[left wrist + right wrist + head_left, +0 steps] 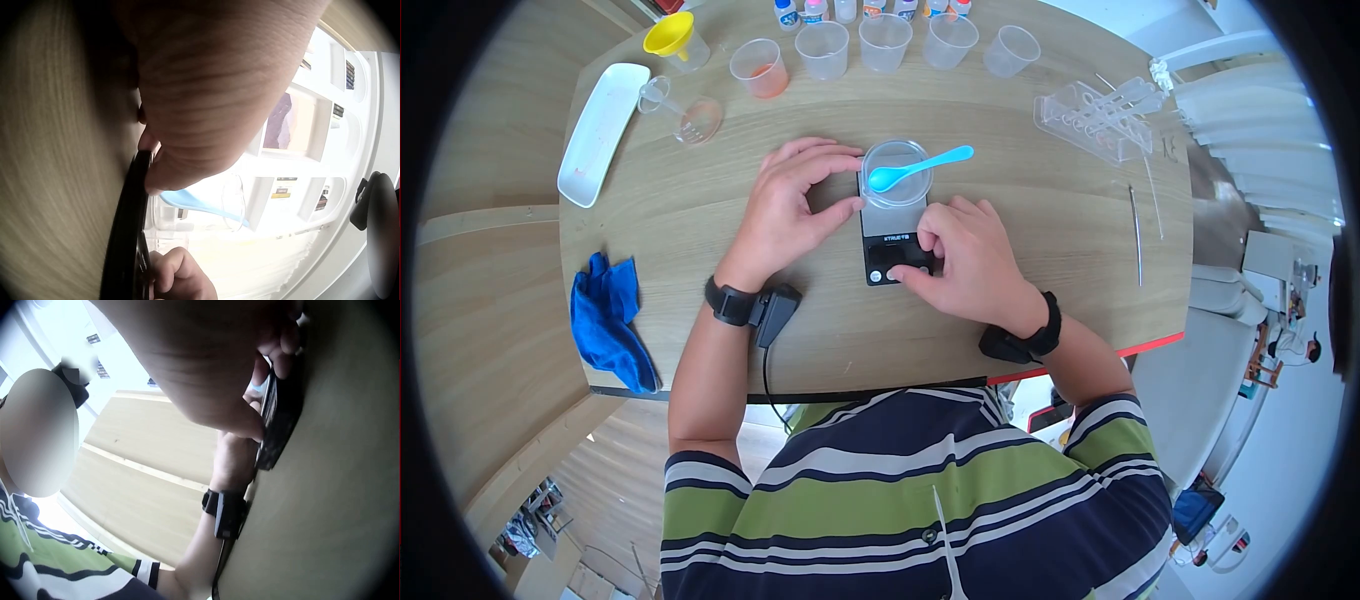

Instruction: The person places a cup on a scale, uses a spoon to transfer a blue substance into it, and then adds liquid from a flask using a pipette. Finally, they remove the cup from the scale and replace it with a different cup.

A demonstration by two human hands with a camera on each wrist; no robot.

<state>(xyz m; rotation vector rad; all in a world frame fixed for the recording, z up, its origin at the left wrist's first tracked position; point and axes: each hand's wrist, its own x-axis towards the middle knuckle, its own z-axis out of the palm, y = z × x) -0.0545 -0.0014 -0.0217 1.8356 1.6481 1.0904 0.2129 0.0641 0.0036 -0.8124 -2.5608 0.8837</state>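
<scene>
A slim black pocket scale (893,223) lies on the table in front of the person. On its plate sits a clear round dish (894,151) with a light blue spoon (928,168) lying across it, the handle reaching out to the right. The left hand (790,200) rests on the table, thumb and fingertips right at the scale's left edge beside the dish. Over the lower right part of the scale, the right hand (977,258) has its thumb on the button row and its curled forefinger at the right edge. The left wrist view shows the scale (125,231) edge-on.
Plastic cups (822,52) line the back, one with reddish liquid, before several small bottles (815,12). At left are a white tray (603,125), yellow funnel (669,35) and blue cloth (607,318); at right, a clear rack (1090,125) and thin metal rod (1136,235).
</scene>
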